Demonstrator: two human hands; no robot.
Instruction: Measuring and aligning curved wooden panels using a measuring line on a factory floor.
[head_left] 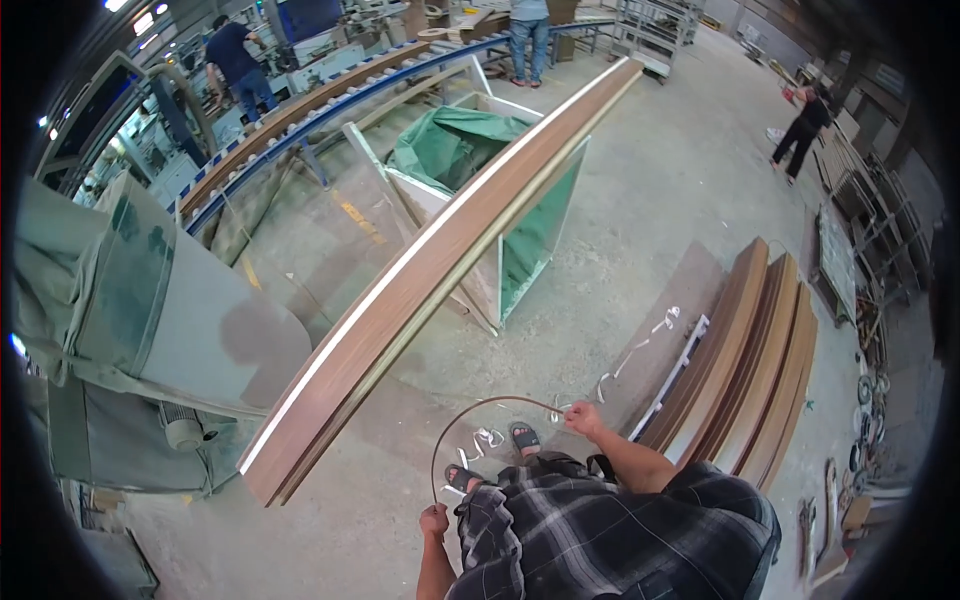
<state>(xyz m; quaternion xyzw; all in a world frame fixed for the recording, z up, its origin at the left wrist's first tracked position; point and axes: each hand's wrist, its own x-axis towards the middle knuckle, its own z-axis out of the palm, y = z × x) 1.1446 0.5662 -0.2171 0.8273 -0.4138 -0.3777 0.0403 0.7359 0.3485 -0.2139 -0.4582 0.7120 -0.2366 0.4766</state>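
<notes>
A thin, brown, flexible strip is bent into an arch between my two hands. One end is gripped in my left hand, its fingers closed round it. My right hand pinches the other end, further forward and to the right. Beyond the strip, long wood-faced boards with a white edge lie diagonally across a wooden frame bin lined with green cloth. Neither hand touches these boards.
Stacked brown panels lie on the floor at my right. White curled scraps are near my sandalled feet. A large grey machine stands at left. Behind the bin runs a blue roller conveyor. Other people are in the background.
</notes>
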